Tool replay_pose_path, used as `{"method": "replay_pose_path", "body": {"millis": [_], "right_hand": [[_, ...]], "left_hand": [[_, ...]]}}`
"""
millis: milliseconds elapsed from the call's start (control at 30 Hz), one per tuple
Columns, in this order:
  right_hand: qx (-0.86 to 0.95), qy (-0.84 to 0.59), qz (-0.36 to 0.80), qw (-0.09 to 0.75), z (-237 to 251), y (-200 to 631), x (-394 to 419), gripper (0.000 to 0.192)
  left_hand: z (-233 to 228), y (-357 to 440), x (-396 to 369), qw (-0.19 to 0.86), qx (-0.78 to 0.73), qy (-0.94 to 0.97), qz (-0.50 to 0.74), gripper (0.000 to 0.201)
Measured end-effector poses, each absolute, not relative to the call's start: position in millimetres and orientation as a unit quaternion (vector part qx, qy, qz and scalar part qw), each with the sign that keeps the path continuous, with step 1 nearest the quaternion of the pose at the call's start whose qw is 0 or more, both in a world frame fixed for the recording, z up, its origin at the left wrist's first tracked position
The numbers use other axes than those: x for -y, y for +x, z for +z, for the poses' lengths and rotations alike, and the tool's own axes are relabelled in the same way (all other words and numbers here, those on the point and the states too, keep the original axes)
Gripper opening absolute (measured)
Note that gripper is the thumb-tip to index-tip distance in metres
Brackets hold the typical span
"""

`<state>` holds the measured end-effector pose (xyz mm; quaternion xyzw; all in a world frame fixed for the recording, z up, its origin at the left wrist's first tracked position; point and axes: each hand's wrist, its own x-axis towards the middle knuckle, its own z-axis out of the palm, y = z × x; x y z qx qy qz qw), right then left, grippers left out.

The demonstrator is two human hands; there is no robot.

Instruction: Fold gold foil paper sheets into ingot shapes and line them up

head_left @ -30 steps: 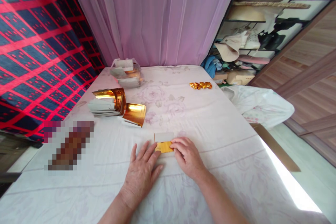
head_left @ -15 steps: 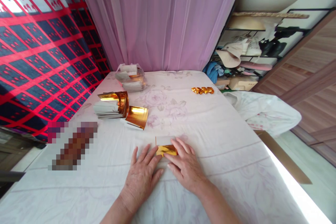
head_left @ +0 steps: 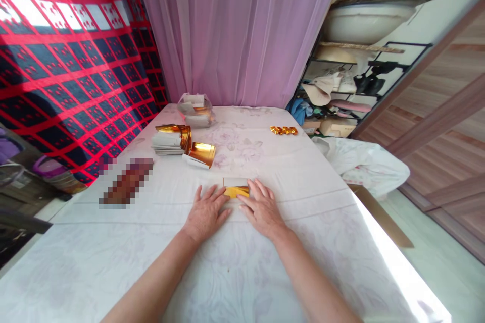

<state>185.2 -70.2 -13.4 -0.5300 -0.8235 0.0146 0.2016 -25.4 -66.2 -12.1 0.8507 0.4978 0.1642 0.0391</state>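
1. Head view: the left hand (head_left: 206, 211) lies flat on the white floral cloth (head_left: 288, 171), fingers spread, their tips touching the near-left edge of the gold foil sheet (head_left: 236, 191).
2. The right hand (head_left: 261, 208) is also flat and open, fingers stretched forward; its forefinger presses the sheet's right end.
3. The sheet lies on the cloth between the two sets of fingertips, part folded, its pale back showing on the far side.
4. Farther left: a stack of foil sheets (head_left: 170, 140), a curled gold piece (head_left: 202, 153), and a clear bag (head_left: 196, 109).
5. Folded gold pieces (head_left: 284, 130) lie far right.
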Motion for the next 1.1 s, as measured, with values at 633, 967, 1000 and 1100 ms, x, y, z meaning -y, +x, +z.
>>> {"method": "replay_pose_path", "body": {"millis": [633,967,1000,1100], "right_hand": [[0.869,-0.448,-0.002,0.210,-4.8,179.4,66.9,0.036],[0.867,-0.448,0.038,0.216,-9.6,195.4,44.0,0.029],[0.867,-0.445,0.043,0.220,-8.2,196.2,43.3,0.028],[0.865,-0.441,0.050,0.233,-6.8,197.0,42.0,0.027]], "left_hand": [[-11.7,-22.3,65.6,0.003,-0.493,0.855,0.164,0.028],[-13.1,-30.1,62.3,0.012,-0.438,0.879,0.188,0.036],[-11.3,-31.1,59.7,0.020,-0.431,0.882,0.188,0.033],[-5.2,-32.8,49.3,0.041,-0.409,0.891,0.193,0.024]]}}
